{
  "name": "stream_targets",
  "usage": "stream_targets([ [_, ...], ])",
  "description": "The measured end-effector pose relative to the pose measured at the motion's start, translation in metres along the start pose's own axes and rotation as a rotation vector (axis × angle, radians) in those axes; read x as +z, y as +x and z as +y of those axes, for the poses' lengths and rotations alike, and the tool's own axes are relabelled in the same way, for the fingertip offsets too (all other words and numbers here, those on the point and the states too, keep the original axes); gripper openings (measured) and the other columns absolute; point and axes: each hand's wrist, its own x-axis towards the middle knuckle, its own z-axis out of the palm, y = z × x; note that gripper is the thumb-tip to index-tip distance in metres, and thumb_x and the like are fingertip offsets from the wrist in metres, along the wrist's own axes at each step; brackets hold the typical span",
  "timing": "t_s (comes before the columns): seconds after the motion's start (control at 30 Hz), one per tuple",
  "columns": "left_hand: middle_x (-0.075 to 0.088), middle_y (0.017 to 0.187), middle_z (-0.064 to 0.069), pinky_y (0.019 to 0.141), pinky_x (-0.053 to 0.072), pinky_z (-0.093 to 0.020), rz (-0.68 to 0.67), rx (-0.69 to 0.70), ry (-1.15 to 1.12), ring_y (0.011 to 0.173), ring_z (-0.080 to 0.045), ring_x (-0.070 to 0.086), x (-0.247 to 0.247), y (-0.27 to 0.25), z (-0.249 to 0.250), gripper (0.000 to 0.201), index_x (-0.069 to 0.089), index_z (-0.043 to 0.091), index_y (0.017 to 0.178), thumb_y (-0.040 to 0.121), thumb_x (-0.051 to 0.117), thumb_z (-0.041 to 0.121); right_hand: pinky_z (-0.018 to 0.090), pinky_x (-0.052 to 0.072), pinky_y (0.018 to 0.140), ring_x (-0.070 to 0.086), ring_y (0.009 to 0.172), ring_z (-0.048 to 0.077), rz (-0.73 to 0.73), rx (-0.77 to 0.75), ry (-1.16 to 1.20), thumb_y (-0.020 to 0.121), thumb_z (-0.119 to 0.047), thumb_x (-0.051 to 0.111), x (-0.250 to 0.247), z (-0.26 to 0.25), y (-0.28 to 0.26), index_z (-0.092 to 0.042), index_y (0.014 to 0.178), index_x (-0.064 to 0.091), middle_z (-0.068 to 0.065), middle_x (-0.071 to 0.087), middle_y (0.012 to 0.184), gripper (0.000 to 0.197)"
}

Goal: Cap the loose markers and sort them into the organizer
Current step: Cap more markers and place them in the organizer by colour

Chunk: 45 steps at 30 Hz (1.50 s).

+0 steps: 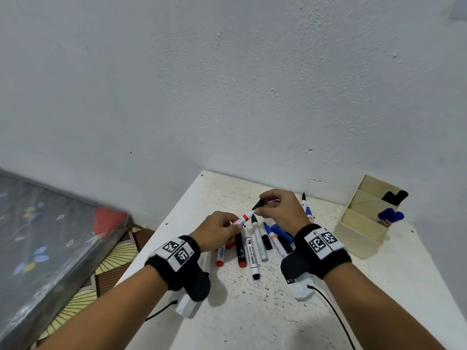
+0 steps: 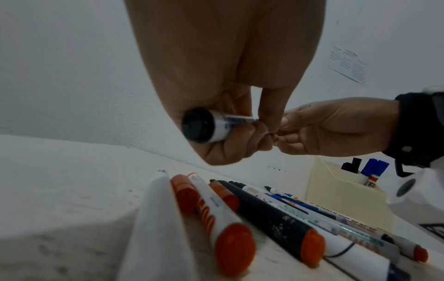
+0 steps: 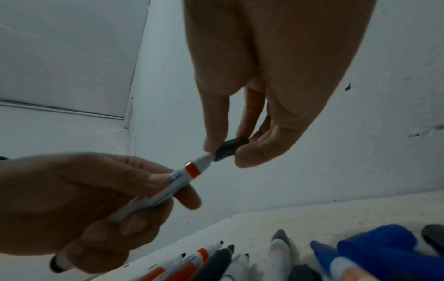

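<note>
My left hand point(image 1: 219, 229) point(image 3: 100, 201) grips a white marker point(image 1: 243, 218) point(image 3: 185, 175) with a red band and a black end plug point(image 2: 198, 125), its tip pointing up and right. My right hand point(image 1: 276, 207) point(image 3: 240, 150) pinches a black cap point(image 1: 259, 204) point(image 3: 230, 148) whose mouth sits at the marker's tip. Both hands hover above a pile of loose markers point(image 1: 252, 246) point(image 2: 264, 218) on the white table point(image 1: 252, 311). The beige organizer point(image 1: 364, 223) point(image 2: 336, 182) stands at the right.
The organizer holds black markers point(image 1: 394, 197) in the rear slot and blue ones point(image 1: 390, 215) in the middle slot. A patterned dark mattress point(image 1: 50, 236) lies left of the table. The wall point(image 1: 227, 97) closes off the back. Wrist camera cables point(image 1: 333, 311) trail over the table front.
</note>
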Motion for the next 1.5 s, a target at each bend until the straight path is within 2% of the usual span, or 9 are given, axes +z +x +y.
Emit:
stream_targets([
  [0.27, 0.054, 0.062, -0.001, 0.052, 0.04, -0.019, -0.014, -0.009, -0.045, 0.051, -0.012, 0.047, 0.008, 0.0, 0.001, 0.024, 0.056, 0.016, 0.073, 0.097, 0.053, 0.018, 0.035, 0.059, 0.073, 0.067, 0.07, 0.024, 0.058, -0.027, 0.097, 0.079, -0.002, 0.073, 0.002, 0.003, -0.015, -0.009, 0.083, 0.067, 0.009, 0.069, 0.079, 0.01],
  [0.43, 0.055, 0.063, 0.0, 0.055, 0.042, -0.02, -0.021, -0.014, 0.019, 0.053, -0.012, 0.048, 0.007, 0.001, 0.0, 0.026, 0.055, 0.017, 0.072, 0.097, 0.052, 0.02, 0.024, 0.054, 0.059, 0.059, 0.064, 0.018, 0.219, 0.137, 0.249, 0.082, 0.006, 0.067, -0.007, 0.013, -0.001, -0.005, 0.082, 0.064, 0.009, 0.064, 0.077, 0.011],
  [0.6, 0.059, 0.063, -0.001, 0.055, 0.041, -0.023, -0.013, -0.002, 0.034, 0.051, -0.012, 0.049, 0.0, -0.001, -0.004, 0.026, 0.056, 0.018, 0.071, 0.097, 0.053, 0.022, 0.019, 0.049, 0.052, 0.059, 0.058, 0.013, -0.041, 0.21, -0.22, 0.08, 0.001, 0.071, -0.013, 0.033, 0.011, -0.006, 0.085, 0.067, 0.008, 0.066, 0.076, 0.009],
  [0.77, 0.054, 0.055, 0.005, 0.049, 0.036, -0.02, -0.012, -0.014, -0.002, 0.043, -0.006, 0.043, -0.005, -0.003, -0.008, 0.025, 0.056, 0.011, 0.073, 0.097, 0.054, 0.02, 0.019, 0.047, 0.057, 0.06, 0.066, 0.013, 0.069, 0.185, -0.324, 0.08, 0.006, 0.066, -0.05, 0.029, 0.019, -0.005, 0.099, 0.069, 0.008, 0.067, 0.087, 0.021],
  [0.83, 0.054, 0.053, 0.008, 0.048, 0.036, -0.02, -0.01, -0.015, -0.007, 0.042, -0.006, 0.042, -0.005, -0.003, -0.009, 0.026, 0.055, 0.012, 0.072, 0.097, 0.054, 0.02, 0.015, 0.044, 0.06, 0.059, 0.077, 0.013, -0.035, 0.159, -0.568, 0.079, 0.003, 0.07, -0.062, 0.026, 0.018, -0.008, 0.106, 0.068, 0.004, 0.063, 0.092, 0.03],
  [0.97, 0.056, 0.058, 0.001, 0.048, 0.036, -0.019, -0.02, -0.01, -0.002, 0.044, -0.008, 0.044, -0.001, 0.0, -0.003, 0.027, 0.055, 0.016, 0.07, 0.097, 0.054, 0.02, 0.03, 0.054, 0.08, 0.061, 0.095, 0.019, -0.288, 0.214, -1.002, 0.072, -0.011, 0.077, -0.067, 0.032, 0.008, -0.014, 0.108, 0.064, 0.001, 0.061, 0.108, 0.039],
  [1.07, 0.054, 0.061, -0.004, 0.045, 0.037, -0.017, -0.035, -0.016, -0.041, 0.045, -0.01, 0.044, 0.004, 0.001, 0.002, 0.025, 0.056, 0.016, 0.072, 0.097, 0.054, 0.018, 0.033, 0.057, 0.074, 0.065, 0.084, 0.022, -0.286, 0.191, -1.102, 0.069, -0.018, 0.079, -0.06, 0.041, 0.002, -0.012, 0.096, 0.069, 0.006, 0.065, 0.098, 0.029],
  [1.27, 0.054, 0.06, 0.0, 0.049, 0.039, -0.02, -0.041, -0.018, -0.041, 0.048, -0.011, 0.045, 0.008, 0.003, 0.003, 0.027, 0.056, 0.022, 0.07, 0.097, 0.054, 0.018, 0.031, 0.045, 0.063, 0.057, 0.079, 0.02, 0.048, 0.085, -0.576, 0.071, -0.018, 0.079, -0.06, 0.036, -0.004, -0.013, 0.087, 0.06, 0.004, 0.061, 0.089, 0.025],
  [1.5, 0.056, 0.061, -0.001, 0.049, 0.037, -0.023, -0.048, 0.013, -0.033, 0.042, -0.006, 0.043, 0.014, 0.006, 0.006, 0.026, 0.057, 0.02, 0.071, 0.097, 0.054, 0.019, 0.033, 0.051, 0.065, 0.064, 0.073, 0.019, 0.12, -0.027, -0.228, 0.068, -0.023, 0.084, -0.03, 0.02, -0.017, -0.014, 0.082, 0.062, 0.004, 0.068, 0.08, 0.028],
])
